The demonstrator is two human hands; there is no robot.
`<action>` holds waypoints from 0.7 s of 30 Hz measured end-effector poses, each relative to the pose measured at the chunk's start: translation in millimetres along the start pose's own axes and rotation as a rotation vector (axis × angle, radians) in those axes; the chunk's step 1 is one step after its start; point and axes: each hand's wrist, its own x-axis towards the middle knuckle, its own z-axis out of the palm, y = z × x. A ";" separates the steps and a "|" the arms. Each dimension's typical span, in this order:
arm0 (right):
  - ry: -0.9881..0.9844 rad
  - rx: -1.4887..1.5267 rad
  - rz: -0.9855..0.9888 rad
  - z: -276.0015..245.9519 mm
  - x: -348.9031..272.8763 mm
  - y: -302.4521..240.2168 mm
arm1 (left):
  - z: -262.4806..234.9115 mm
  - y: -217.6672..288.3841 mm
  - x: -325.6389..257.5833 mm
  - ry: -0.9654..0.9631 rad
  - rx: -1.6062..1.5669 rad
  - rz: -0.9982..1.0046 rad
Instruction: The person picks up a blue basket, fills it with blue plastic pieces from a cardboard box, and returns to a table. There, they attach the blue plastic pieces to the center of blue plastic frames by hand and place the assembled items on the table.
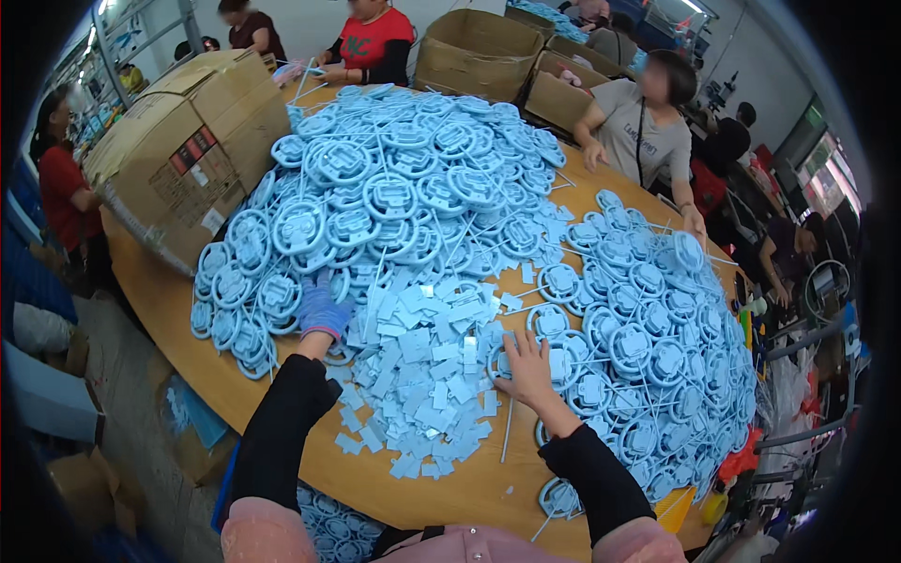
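Note:
My left hand (324, 314) wears a blue-purple glove and rests on the edge of a big heap of light blue ring-shaped plastic parts (394, 188). My right hand (527, 368) is bare, with its fingers spread on a blue ring part (502, 361) at the edge of a second heap of rings (648, 347). Between my hands lies a mound of small flat blue plastic pieces (422, 375). Both my forearms are in black sleeves.
The parts lie on a round wooden table (169, 319). A large taped cardboard box (188, 141) stands at the left, more open boxes (479, 52) at the back. Several other people sit around the far side. Thin white plastic sticks lie scattered.

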 end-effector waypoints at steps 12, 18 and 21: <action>-0.202 -0.140 0.082 -34.6 -17.2 85.4 | -29.1 -87.8 -26.0 -0.248 -0.908 0.047; 0.064 0.078 0.025 -19.7 15.0 77.0 | -52.3 -96.7 -121.7 -0.268 -1.420 -0.292; -0.258 0.185 0.259 7.9 49.2 48.6 | -56.8 -92.7 -165.5 -0.257 -1.611 -0.287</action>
